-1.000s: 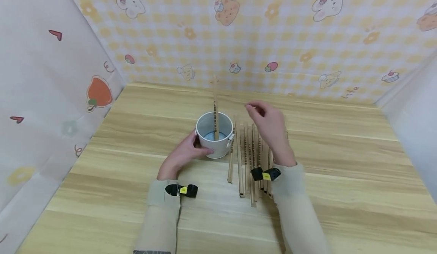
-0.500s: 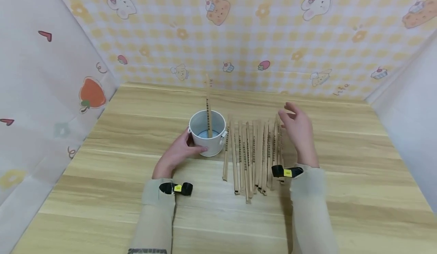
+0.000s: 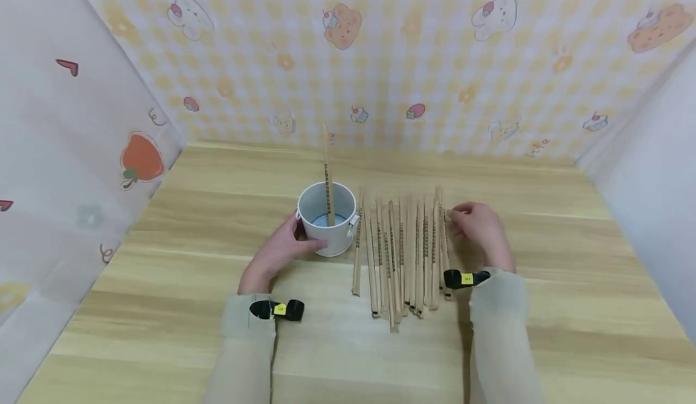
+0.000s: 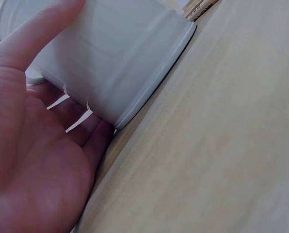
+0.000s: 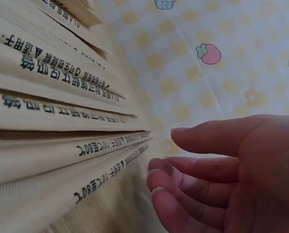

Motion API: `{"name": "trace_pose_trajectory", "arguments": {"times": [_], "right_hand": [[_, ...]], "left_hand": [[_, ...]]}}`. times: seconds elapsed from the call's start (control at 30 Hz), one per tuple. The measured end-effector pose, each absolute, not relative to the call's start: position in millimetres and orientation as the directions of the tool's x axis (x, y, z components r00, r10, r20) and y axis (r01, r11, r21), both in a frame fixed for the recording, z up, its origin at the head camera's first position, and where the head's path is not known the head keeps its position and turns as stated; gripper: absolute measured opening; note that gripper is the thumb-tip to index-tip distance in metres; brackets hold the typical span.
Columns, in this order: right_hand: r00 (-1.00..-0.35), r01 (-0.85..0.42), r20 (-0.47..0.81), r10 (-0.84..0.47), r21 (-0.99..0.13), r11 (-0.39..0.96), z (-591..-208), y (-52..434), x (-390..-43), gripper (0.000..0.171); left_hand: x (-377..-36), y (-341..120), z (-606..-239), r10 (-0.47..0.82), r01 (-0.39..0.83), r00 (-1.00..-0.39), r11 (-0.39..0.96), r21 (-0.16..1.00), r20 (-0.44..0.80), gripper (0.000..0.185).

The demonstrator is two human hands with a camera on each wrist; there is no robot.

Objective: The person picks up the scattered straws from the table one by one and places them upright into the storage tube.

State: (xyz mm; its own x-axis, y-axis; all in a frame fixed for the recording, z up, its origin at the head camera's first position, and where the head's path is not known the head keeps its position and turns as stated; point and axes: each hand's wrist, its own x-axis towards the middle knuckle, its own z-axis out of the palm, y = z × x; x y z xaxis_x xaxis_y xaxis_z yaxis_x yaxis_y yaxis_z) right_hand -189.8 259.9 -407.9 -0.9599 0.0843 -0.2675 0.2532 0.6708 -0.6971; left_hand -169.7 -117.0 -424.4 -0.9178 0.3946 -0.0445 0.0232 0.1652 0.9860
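Note:
My left hand (image 3: 278, 252) grips a small white metal bucket (image 3: 338, 242) at its left side. In the left wrist view the thumb lies across the bucket wall (image 4: 120, 53) and the fingers curve behind it. One paper-wrapped straw (image 3: 328, 174) leans upright inside the bucket. Right of the bucket, several more wrapped straws (image 3: 409, 241) lie roughly side by side, printed with dark lettering. My right hand (image 3: 483, 227) is beside the upper part of the rightmost straw, fingers loosely bent. In the right wrist view its thumb and fingertips are apart with nothing between them, close to the straw ends (image 5: 139, 141).
The wood-patterned table (image 3: 337, 368) extends in front and to both sides. A yellow checked cloth backdrop (image 3: 380, 66) rises behind it, with a white printed cloth (image 3: 43, 126) at left and a plain pale wall (image 3: 658, 150) at right.
My right hand has moved right from over the straws, then down to table height beside the rightmost one. The left hand keeps its hold on the bucket. The head view has shifted slightly.

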Motion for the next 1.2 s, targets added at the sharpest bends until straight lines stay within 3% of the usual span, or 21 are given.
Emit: {"name": "trace_pose_trajectory", "arguments": {"times": [0.67,1.2], "right_hand": [[-0.946,0.241,-0.317,0.063,-0.564,0.79,-417,247,-188,0.038],[-0.947,0.261,-0.303,0.104,-0.542,0.799,-416,235,-190,0.036]], "left_hand": [[-170,-118,-427,0.394,0.021,-0.918,0.154,0.988,-0.042,0.086],[-169,-117,-427,0.376,0.017,-0.925,0.17,0.985,-0.049,0.085]]}}
